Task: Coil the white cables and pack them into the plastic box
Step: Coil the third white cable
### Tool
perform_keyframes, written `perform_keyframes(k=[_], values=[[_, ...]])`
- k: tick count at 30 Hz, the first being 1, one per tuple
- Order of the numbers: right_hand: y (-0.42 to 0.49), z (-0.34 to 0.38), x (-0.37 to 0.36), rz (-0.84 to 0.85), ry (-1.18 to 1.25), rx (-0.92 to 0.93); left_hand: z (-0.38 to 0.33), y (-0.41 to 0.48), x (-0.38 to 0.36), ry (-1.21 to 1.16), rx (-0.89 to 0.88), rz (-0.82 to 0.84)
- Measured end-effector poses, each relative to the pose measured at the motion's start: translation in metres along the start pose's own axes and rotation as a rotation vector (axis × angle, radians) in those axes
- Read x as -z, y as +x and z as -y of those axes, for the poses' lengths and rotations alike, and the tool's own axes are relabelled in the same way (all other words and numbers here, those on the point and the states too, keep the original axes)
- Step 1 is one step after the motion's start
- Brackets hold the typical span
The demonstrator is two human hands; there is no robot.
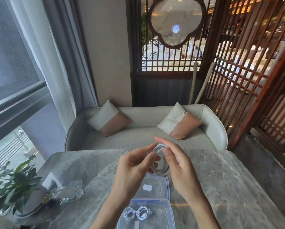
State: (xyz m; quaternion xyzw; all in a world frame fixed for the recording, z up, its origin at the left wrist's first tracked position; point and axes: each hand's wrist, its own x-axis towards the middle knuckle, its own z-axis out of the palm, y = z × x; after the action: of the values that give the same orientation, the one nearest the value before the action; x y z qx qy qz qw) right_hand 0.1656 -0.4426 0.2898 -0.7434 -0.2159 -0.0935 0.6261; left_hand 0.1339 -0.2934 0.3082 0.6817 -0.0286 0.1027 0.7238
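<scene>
A white cable [161,169] wound into a round coil is held in the air above the table, between both hands. My right hand [174,161] pinches the coil's upper right side with thumb and fingers. My left hand [135,166] grips its left side with curled fingers. Below the hands, the clear plastic box [164,212] stands open at the near table edge. Inside it lie two small coiled white cables [136,213]. The box's blue-rimmed lid [156,187] lies flat just behind the box.
The grey marble table [221,187] carries a potted plant [14,185] at the left and a clear glass holder [69,190] beside it. A pale sofa [145,138] with two cushions stands beyond the far table edge. A wooden lattice screen [247,71] rises at the right.
</scene>
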Motion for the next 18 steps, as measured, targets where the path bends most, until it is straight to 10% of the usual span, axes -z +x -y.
perform_keyframes(k=[18], values=[[0.008,0.013,-0.001,0.226,-0.369,-0.017,0.007,0.002,-0.008,0.686,-0.327,-0.272]])
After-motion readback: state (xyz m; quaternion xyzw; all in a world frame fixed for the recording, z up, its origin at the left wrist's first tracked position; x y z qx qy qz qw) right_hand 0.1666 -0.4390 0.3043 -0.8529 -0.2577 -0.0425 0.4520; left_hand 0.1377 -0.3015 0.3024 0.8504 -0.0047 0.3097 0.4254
